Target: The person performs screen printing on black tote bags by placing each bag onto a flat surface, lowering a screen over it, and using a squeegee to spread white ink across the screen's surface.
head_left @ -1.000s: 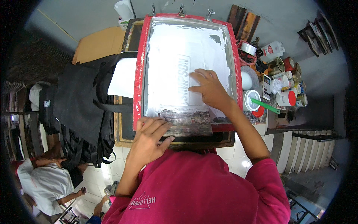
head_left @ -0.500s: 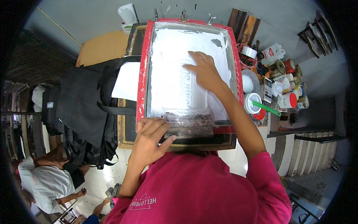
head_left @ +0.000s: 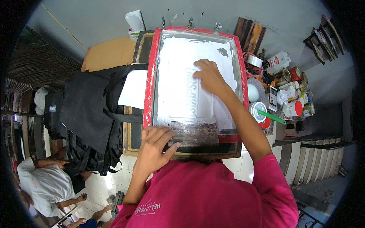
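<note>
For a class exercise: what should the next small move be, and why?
Perhaps draw the right hand clear: it hides part of the white screen beside the lettering, while the left hand is at the near-left corner of the red frame, by the wooden bar.

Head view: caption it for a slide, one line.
Right hand over the white surface of a red-framed screen, left hand at the left end of a worn, dark board.

the frame (head_left: 152, 76) is red with white flecks, its mesh (head_left: 174, 83) white, grey-edged; the block (head_left: 195, 135) mottled brown; the bags (head_left: 87, 102) black.
</note>
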Motion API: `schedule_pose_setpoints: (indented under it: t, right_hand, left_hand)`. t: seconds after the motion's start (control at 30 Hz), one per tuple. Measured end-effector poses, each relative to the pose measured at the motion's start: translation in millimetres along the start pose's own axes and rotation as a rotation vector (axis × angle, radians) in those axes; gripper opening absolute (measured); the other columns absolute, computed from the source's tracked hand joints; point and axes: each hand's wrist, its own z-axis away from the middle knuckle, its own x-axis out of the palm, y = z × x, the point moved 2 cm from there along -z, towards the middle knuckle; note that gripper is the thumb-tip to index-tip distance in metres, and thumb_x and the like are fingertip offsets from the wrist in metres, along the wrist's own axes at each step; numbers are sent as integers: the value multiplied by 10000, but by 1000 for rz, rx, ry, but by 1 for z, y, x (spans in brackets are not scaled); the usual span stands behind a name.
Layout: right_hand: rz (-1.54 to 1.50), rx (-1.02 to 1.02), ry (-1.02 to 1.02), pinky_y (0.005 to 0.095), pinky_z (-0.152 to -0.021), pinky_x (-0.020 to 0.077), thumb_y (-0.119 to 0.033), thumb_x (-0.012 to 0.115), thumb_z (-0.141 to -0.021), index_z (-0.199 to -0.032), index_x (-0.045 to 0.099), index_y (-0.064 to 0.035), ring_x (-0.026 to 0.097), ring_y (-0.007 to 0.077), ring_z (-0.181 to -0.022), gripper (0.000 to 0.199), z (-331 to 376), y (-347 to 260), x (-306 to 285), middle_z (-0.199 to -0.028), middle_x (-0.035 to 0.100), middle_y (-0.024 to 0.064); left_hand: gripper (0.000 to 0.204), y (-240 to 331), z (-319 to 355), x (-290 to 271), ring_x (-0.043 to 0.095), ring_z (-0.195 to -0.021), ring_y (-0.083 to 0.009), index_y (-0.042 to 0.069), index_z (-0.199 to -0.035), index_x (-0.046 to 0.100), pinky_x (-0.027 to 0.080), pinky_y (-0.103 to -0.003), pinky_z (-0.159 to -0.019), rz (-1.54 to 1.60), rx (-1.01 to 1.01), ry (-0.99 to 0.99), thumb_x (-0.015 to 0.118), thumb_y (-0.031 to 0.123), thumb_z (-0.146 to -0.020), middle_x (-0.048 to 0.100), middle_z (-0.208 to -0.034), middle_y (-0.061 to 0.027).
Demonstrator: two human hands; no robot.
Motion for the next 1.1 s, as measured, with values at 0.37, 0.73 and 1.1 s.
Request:
schedule_pose_setpoints:
  t: [0.37,0.73,1.1]
  right_hand:
    - [-207,235,387,431,-826,485,-77,721,-811,-731,612,-5,611,343,-992,153,42,2,-60,-985,622,158]
    - [-256,1262,594,372,-868,523,-141,880,-777,-1220,645,1,657,270,-997,521,343,18,-91,-1078,685,172]
    - [-541,1060,893,402,-1074,467,-165,950,-663,-1403,355,2,593,298,-1254,964,321,86,13,-1336,580,196]
  left_hand:
    - [338,6,-8,0,641,-1101,-303,25,-1109,734,390,-435,-1033,10,40,-3,806,190,-824,722,-1102,-132]
    - [306,33,-33,24,641,-1078,-326,4,-1098,736,431,-433,-998,51,173,-113,786,159,-839,718,-1093,-149]
    - [297,75,-69,49,645,-1077,-341,-6,-1105,727,450,-428,-1003,115,289,-172,780,115,-839,712,-1097,-168]
